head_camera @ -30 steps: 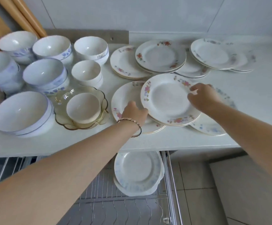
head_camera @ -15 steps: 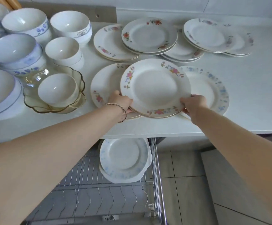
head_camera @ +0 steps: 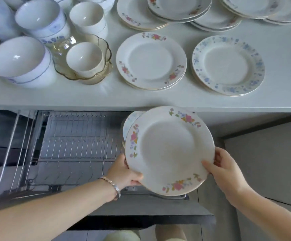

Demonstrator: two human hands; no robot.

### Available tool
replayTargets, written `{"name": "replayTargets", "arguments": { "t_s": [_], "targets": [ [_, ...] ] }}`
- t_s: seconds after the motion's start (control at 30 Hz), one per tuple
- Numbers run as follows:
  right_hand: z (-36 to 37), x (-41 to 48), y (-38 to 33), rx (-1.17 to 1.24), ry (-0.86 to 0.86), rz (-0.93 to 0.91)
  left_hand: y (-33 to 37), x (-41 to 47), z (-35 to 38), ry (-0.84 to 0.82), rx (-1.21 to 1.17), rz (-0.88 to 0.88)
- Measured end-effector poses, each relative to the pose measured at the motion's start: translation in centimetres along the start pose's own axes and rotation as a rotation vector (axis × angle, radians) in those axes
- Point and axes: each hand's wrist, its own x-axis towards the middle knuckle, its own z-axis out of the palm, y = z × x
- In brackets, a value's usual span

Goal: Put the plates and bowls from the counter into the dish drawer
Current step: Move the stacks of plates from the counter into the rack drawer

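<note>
The floral plate point(head_camera: 169, 150) is off the counter point(head_camera: 106, 97) and held low in front of the open dish drawer point(head_camera: 141, 208). A second ago it still lay on the pink-flowered stack point(head_camera: 150, 60), with my fingers only catching its edge. My left hand point(head_camera: 125, 173) clamps the near-left rim, thumb on top and the other fingers curled beneath. My right hand point(head_camera: 226, 169) pinches the near-right rim, fingertips point(head_camera: 209, 166) on the face. Just past my left fingers, a blue-patterned plate point(head_camera: 130, 121) already in the drawer peeps out from under the one I hold. I judge the carry nearly done: this plate only needs setting down on or beside that one.

The plate is smooth glazed china, with a shallow round well, a broad flat rim and a fine gilt edge, so it is slippery if my hold loosens. Left of my left hand runs the wire rack point(head_camera: 75, 136), thin bright metal rods in rows. Beyond my right fingers, up on the matt white counter, sits a blue-flowered plate point(head_camera: 228, 65). Far off to the left stand a scalloped amber glass dish point(head_camera: 96, 79) cradling a small white bowl point(head_camera: 84, 58), and deep round bowls point(head_camera: 18, 56) with blue bands. Plenty is left to move.
</note>
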Motion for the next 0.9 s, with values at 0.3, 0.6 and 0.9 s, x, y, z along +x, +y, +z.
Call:
{"name": "replayTargets", "arguments": {
  "t_s": [0.3, 0.6, 0.9],
  "targets": [
    [6.7, 3.8, 5.7, -0.022, -0.062, 0.259, -4.0, 5.5, -3.2, 0.018, -0.037, -0.242],
    [14.4, 13.1, 6.5, 0.011, 0.073, 0.269, -1.3, 17.2, -4.5, 0.215, 0.14, -0.182],
    [17.8, 18.2, 7.8, 0.016, 0.214, 0.306, -0.7, 25.1, -4.9, 0.358, 0.376, -0.043]
  ]
}}
